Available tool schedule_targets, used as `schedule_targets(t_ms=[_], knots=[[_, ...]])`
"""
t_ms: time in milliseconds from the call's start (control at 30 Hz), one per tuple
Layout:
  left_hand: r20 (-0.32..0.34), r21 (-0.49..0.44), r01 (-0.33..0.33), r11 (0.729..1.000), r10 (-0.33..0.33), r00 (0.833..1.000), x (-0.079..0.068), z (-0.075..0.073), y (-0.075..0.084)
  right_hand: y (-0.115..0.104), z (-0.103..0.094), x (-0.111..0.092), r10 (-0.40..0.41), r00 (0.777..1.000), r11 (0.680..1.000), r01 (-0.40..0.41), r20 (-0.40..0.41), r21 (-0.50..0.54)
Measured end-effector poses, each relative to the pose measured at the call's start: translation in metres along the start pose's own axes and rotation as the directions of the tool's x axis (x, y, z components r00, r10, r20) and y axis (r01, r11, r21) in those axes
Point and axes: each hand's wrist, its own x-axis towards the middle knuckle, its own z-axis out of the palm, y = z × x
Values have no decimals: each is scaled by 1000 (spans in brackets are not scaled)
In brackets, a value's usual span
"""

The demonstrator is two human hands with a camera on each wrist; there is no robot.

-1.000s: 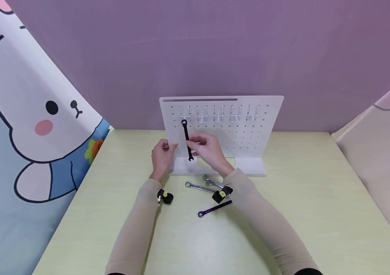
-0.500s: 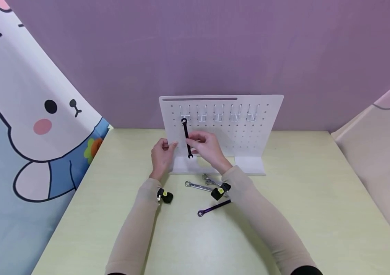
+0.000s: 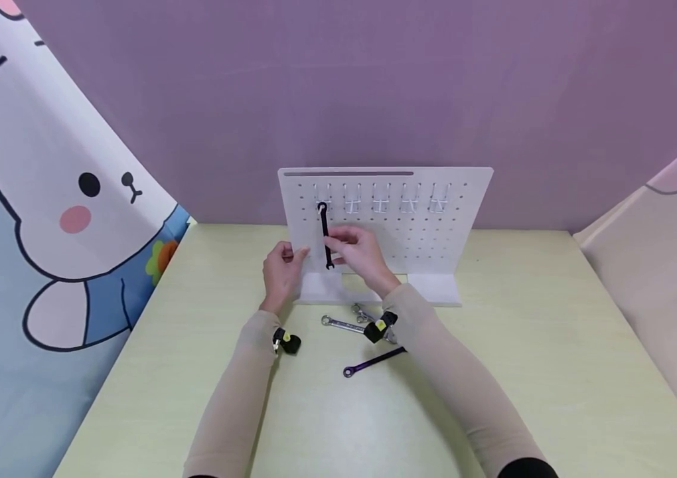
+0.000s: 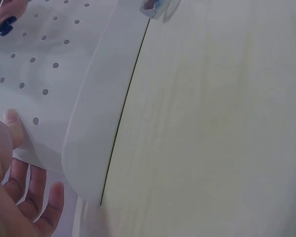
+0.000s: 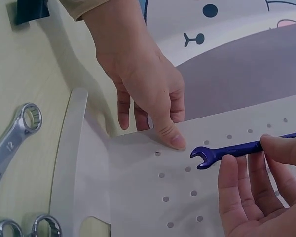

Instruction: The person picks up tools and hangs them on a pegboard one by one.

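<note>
A dark combination wrench (image 3: 325, 236), deep blue in the right wrist view, is pinched between the thumb and fingers of my right hand (image 3: 359, 254). It stands nearly upright before the white pegboard (image 3: 416, 242), ring end up. That ring overlaps the leftmost wire hook (image 3: 323, 193) in the head view; the open end points down. My left hand (image 3: 281, 271) grips the board's left edge. Its thumb (image 5: 170, 136) presses the front face, and the other fingers (image 4: 37, 190) curl behind the edge.
Several more wire hooks (image 3: 380, 199) line the upper board. In front of its base (image 3: 434, 287), silver wrenches (image 3: 341, 324) lie on the table (image 3: 314, 418), partly hidden by the right wrist camera (image 3: 380, 327). A dark purple wrench (image 3: 373, 362) lies nearer.
My right hand has raised the dark wrench slightly, bringing its ring end up against the leftmost hook in the head view. The left hand stays at the board's edge.
</note>
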Motion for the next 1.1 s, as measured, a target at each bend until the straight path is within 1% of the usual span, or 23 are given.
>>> schedule_targets(t_ms=[167,500,867,933,967,1033,1100], knots=[[2,-8,1,1000,-1,1000,0,0,-1,2,0,4,-5,1000,1000,4,-19,-20],[-4,3,-9,1000,9,1000,0,-1,0,8,1,13,-59,997,994,54,-54,-93],[-10,9,-11,1000,11,1000,-1,-1,0,10,5,16,-143,985,979,126,-94,-162],[-10,12,-14,1000,14,1000,-1,-1,0,11,5,16,-184,978,966,162,-94,-204],[-11,12,-15,1000,15,1000,-1,-1,0,12,5,17,-213,973,953,186,-92,-237],[-12,13,-16,1000,16,1000,-1,-1,0,15,4,18,-277,957,918,238,-84,-318],[-12,9,-14,1000,14,1000,-1,-2,0,17,4,19,-339,938,873,283,-76,-396]])
